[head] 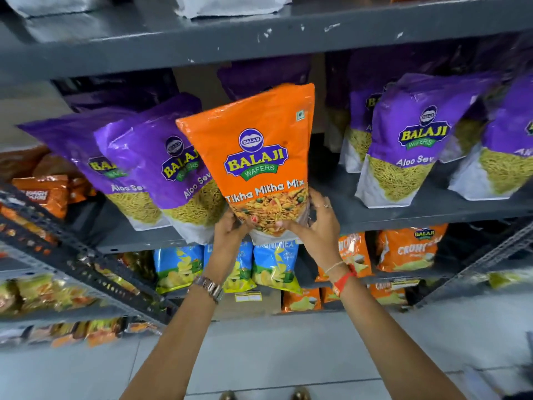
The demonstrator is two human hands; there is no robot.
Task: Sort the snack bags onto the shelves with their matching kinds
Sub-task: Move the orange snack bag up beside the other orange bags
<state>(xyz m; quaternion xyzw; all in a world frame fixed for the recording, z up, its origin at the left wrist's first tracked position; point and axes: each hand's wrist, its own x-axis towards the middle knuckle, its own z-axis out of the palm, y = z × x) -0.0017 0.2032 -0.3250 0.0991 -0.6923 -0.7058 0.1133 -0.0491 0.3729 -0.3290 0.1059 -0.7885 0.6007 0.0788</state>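
An orange Tikha Mitha Mix bag (259, 157) stands upright at the front edge of the grey middle shelf (432, 209), in a gap between purple Aloo Sev bags. My left hand (229, 229) grips its lower left corner. My right hand (317, 220) holds its lower right side and bottom. Purple Aloo Sev bags lean to its left (161, 157) and stand to its right (409, 140), with more purple bags behind in shadow.
Below the middle shelf stand blue chip bags (274, 267) and orange Crunchex bags (409, 249). A second rack (72, 255) of mixed snack packs runs at the left. White bags lie on the top shelf (230, 33). Grey tiled floor (274, 356) is underfoot.
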